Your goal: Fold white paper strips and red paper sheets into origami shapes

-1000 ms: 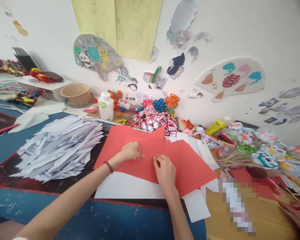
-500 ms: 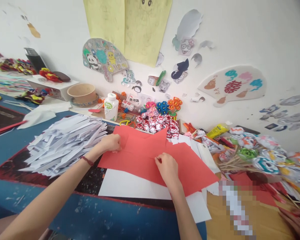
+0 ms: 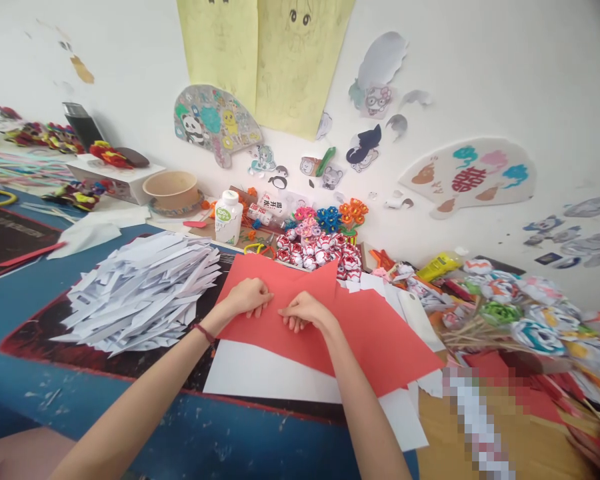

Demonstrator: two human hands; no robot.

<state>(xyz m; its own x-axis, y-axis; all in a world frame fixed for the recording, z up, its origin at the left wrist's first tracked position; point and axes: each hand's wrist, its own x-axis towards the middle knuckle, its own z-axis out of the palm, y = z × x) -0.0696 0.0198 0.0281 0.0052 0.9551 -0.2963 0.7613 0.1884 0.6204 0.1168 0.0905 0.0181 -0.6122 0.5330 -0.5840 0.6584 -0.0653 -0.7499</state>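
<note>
Red, smooth sheets of paper, at least two of them (image 3: 375,340), lie overlapped in front of the person, one pointed corner jutting up at the far edge. Two bare hands are over the left part of the red paper, near each other with a small gap between. The left hand (image 3: 249,297), one dark-red cord band (image 3: 205,333) on its wrist, has its fingers bent downward; the right hand (image 3: 305,311) has its thumb stretched toward the left one and its other fingers curled. I cannot tell whether either pinches the paper.

Beneath the red paper, one broad white sheet (image 3: 265,377) shows at the near side, and one white corner piece (image 3: 405,420) sticks out at the right. To the left, one heap of folded white paper strips (image 3: 140,293), too many to count, covers part of a black mat with a red border (image 3: 35,347) on the blue tabletop (image 3: 230,437).

Behind stand one white plastic bottle (image 3: 229,223), one round tan bowl (image 3: 170,191) and three flower clusters: pink (image 3: 305,223), blue (image 3: 329,219) and orange (image 3: 353,213). Two fan-shaped decorated boards (image 3: 467,177) are on the wall.
</note>
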